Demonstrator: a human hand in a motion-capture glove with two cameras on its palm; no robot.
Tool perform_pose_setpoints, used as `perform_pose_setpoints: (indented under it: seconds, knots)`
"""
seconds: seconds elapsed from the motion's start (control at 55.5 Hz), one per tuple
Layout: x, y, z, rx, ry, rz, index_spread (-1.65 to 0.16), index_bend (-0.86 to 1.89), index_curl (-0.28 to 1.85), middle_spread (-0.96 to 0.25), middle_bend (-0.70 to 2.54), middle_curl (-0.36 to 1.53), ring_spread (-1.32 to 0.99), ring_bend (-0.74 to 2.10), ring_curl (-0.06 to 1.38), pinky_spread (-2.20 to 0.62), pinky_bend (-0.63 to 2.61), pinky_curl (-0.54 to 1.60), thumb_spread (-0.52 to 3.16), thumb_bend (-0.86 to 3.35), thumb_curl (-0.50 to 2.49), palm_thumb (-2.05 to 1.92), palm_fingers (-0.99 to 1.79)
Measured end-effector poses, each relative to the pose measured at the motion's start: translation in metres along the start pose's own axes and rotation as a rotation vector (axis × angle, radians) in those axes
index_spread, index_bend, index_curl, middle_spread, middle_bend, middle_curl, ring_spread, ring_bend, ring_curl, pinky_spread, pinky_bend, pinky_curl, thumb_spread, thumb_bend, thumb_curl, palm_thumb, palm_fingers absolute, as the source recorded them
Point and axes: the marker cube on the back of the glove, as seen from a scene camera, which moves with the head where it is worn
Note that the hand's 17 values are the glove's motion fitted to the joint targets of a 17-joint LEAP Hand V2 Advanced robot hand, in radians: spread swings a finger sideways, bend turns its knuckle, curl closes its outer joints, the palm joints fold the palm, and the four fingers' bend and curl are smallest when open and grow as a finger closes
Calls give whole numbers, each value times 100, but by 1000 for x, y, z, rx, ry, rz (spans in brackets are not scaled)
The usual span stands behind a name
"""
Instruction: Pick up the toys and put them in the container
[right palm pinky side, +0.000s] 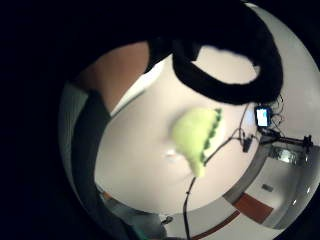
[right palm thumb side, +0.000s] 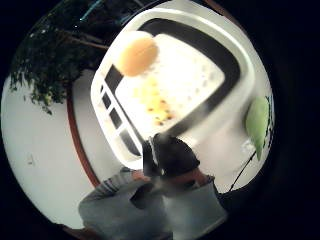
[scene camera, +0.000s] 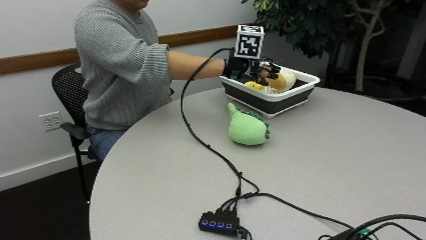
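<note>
My gloved right hand (scene camera: 256, 70) hovers over the white container with a black band (scene camera: 293, 98), at the table's far side. Its fingers hang loosely curled and hold nothing. Inside the container lies a cream and orange plush (scene camera: 285, 79) beside a yellow toy (scene camera: 253, 85). The thumb side palm view looks down into the container (right palm thumb side: 235, 45), with the plush (right palm thumb side: 170, 80) and its orange round part (right palm thumb side: 136, 55) in it. A green plush dinosaur (scene camera: 247, 129) lies on the table just in front of the container, also visible from the palm as the dinosaur (right palm pinky side: 197, 135) (right palm thumb side: 257, 122).
A black cable (scene camera: 200, 140) runs from the hand across the table to a small hub (scene camera: 219, 221) near the front edge. A potted plant (scene camera: 319, 20) stands behind the container. The person sits on a black chair (scene camera: 66, 95) at the table's left side.
</note>
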Motion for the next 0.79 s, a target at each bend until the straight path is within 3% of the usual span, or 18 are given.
perform_pose_setpoints:
  seconds: [0.09, 0.18, 0.271, 0.451, 0.595, 0.793]
  knots:
    - [80, 11, 7, -13, 198, 86, -32, 13, 35, -13, 10, 37, -8, 27, 32, 8, 97, 37, 123, -2, 39, 0, -18]
    - [108, 14, 9, -10, -90, 232, -32, 14, 34, -12, 9, 33, -8, 26, 32, 9, 97, 36, 124, -1, 37, 0, -19]
    - [133, 17, 15, -25, -158, 301, -32, 15, 33, -11, 9, 30, -7, 25, 32, 9, 97, 36, 126, -1, 37, 1, -19]
    - [144, 13, 54, -103, -161, 336, -32, 15, 32, -11, 10, 25, -6, 22, 32, 9, 97, 35, 128, -1, 36, 3, -18]
    - [141, 15, 132, -274, -141, 415, -32, 14, 31, -10, 9, 22, -5, 19, 32, 8, 103, 37, 129, -1, 35, 5, -15]
    - [139, 16, 141, -219, -128, 412, -34, 16, 30, -8, 9, 18, -3, 21, 33, 5, 116, 40, 135, 3, 37, 16, -12]
